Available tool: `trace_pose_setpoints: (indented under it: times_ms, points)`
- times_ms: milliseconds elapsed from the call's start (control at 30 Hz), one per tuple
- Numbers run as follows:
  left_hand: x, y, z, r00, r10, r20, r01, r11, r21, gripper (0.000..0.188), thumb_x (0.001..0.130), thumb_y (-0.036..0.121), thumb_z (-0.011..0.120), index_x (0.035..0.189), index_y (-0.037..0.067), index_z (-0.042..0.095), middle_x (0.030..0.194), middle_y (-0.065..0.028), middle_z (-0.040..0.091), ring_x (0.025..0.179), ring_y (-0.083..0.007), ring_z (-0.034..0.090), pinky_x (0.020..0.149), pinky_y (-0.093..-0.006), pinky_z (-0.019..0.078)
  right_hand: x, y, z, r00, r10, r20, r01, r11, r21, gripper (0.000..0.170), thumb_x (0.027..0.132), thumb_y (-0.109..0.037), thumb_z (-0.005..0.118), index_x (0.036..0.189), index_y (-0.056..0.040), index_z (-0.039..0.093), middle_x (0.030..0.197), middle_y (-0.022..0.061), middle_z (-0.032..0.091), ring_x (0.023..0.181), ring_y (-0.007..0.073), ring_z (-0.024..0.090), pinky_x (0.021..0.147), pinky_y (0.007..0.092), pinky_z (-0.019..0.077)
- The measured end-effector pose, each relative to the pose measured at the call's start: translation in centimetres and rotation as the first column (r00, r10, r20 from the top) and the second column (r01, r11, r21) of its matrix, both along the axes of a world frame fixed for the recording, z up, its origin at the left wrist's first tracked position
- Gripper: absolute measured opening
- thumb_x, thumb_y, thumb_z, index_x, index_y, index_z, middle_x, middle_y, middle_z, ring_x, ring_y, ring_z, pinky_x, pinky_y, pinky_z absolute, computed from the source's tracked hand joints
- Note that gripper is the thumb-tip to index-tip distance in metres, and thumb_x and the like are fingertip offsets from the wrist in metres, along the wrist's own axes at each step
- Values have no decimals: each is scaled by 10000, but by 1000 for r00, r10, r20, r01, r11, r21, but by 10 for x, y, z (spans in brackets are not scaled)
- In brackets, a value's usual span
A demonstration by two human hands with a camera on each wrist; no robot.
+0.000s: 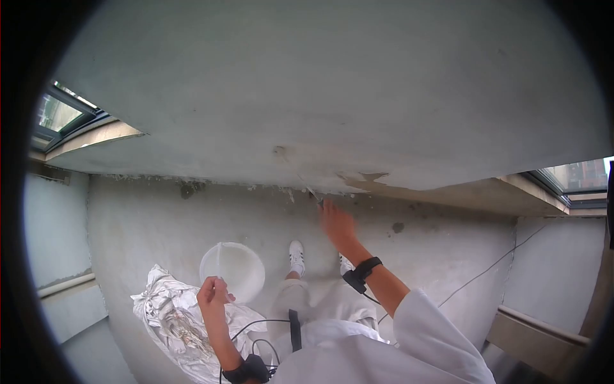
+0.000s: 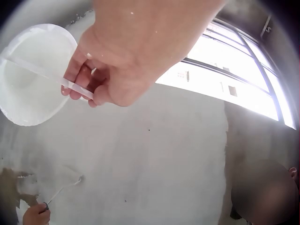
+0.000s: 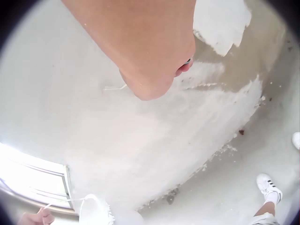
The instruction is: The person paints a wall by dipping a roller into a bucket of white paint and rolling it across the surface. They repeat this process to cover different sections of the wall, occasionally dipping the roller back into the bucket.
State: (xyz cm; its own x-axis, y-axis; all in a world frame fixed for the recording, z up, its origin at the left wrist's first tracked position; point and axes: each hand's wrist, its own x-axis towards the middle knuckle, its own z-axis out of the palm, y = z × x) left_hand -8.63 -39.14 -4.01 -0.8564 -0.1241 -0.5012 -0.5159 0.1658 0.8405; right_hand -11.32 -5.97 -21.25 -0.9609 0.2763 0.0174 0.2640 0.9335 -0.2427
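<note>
My right hand (image 1: 338,224) grips the dark handle of a small paint roller (image 1: 300,176). The roller's thin rod reaches up and left, and its small head (image 1: 279,151) lies against the grey-white wall (image 1: 275,77). In the right wrist view the forearm and hand hide most of the roller. My left hand (image 1: 214,293) holds the white strip handle (image 2: 44,72) of a white plastic bucket (image 1: 257,259), fingers curled round the strip. The bucket is open at the top, with pale contents showing inside. It hangs forward of the left hand, in front of the legs.
A crumpled white sack (image 1: 173,313) lies on the concrete floor at the left. Bare brownish patches (image 3: 239,61) show low on the wall. Windows (image 1: 64,115) stand at both sides. A thin cable (image 1: 492,269) runs along the right, and white shoes (image 1: 296,255) are below the wall.
</note>
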Motion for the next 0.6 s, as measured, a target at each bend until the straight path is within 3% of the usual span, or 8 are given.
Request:
trace_pose_setpoints:
  times_ms: [33,133,233,333,400,600]
  points:
    - [0,-2,4,1000,10,-2,-10,1000,-21,211,959,210,590,878,17,616,717,11,531,569,-74,507,571,-249,476,-10,-5,3,999,19,28,-19,1000,-1,255,978,-331,509,980,-75,513,702,129,655,531,337,639,432,432,515]
    - [1,2,11,1000,11,-27,-11,1000,-5,214,954,219,602,874,21,617,721,15,530,557,-72,502,572,-256,484,-17,-1,-4,995,41,-95,-30,993,112,270,972,-363,510,984,-93,518,697,101,656,494,309,634,386,400,499]
    - [4,16,19,999,-28,-39,27,999,-38,232,958,251,594,869,36,601,727,16,515,572,-67,490,578,-250,486,-1,41,11,1000,23,-2,-23,995,100,288,972,-371,503,1011,-87,523,699,103,656,520,330,641,425,408,519]
    - [12,41,18,997,-59,-41,58,998,-5,205,951,221,597,876,31,608,738,6,523,576,-72,493,585,-259,495,43,104,5,1000,-22,17,20,989,146,321,956,-410,514,1029,-99,547,698,96,643,515,312,646,425,420,517]
    - [15,64,19,995,-87,-51,88,996,18,188,945,199,601,882,23,615,744,-2,531,575,-77,496,590,-267,500,83,150,3,996,-70,-62,78,986,148,298,958,-396,521,999,-102,536,683,96,630,525,315,649,434,414,518]
    - [25,158,14,980,-196,-33,198,977,77,214,951,222,590,872,24,600,729,1,515,572,-77,486,610,-265,503,203,288,19,941,-328,81,312,936,162,258,980,-350,516,942,-97,482,718,121,632,561,338,646,478,445,518]
